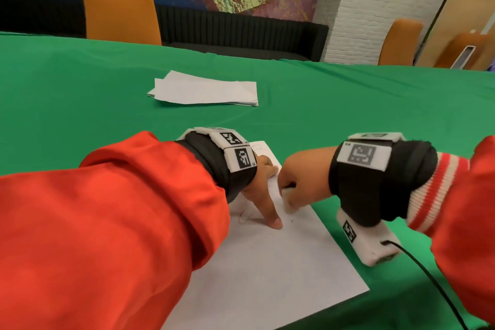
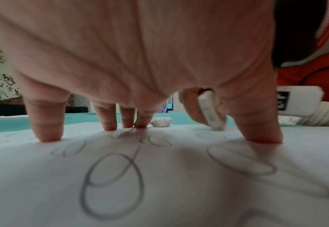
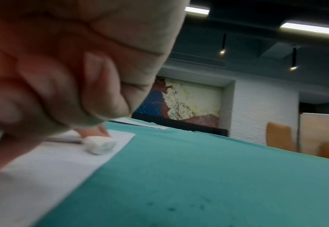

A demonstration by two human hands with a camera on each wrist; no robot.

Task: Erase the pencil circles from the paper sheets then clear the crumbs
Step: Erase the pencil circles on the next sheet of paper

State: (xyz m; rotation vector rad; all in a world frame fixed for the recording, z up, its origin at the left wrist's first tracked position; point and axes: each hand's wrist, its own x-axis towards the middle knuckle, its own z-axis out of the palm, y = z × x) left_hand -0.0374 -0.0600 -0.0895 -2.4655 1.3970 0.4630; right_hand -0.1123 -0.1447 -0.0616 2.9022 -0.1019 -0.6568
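A white paper sheet (image 1: 281, 270) lies on the green tablecloth, with pencil circles (image 1: 245, 216) drawn on it; several circles (image 2: 113, 182) show close up in the left wrist view. My left hand (image 1: 258, 193) presses the sheet flat, its fingers (image 2: 47, 126) spread and straight. Just to its right, my right hand (image 1: 300, 182) is curled around a white eraser (image 1: 290, 205), whose tip (image 2: 212, 116) touches the paper beside a faint circle. In the right wrist view my curled fingers (image 3: 68, 86) fill the left side.
A white rounded lump (image 3: 99, 145) lies on the sheet near its far corner, next to my left fingertips (image 2: 140, 121). A stack of paper sheets (image 1: 203, 91) sits farther back on the green table (image 1: 375, 104). Orange chairs (image 1: 120, 11) stand behind it.
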